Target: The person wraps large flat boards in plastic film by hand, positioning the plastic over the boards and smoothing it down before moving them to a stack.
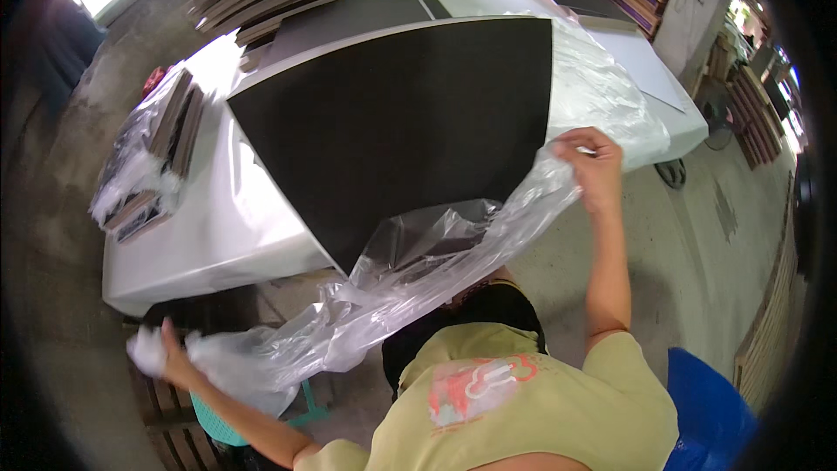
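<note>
Far left, wrapped bundles of boards [148, 166] lie on the table edge [200, 244], well apart from the work. L hand [166, 356] is low, near the slatted wood below the table, fingers closed round the bunched end of the clear plastic bag [392, 275]. Bag runs taut up to the R, its mouth draped over the near corner of the big black sheet [401, 122] on the table. R hand [593, 166] is raised, fingers pinched shut on the bag's other end.

Risks, imo: thin film stretched across that sharp corner could tear w/ more pull. Bunched mouth may snag, not slide over. Sheet overhangs the edge, so a hard tug might drag it off.
</note>
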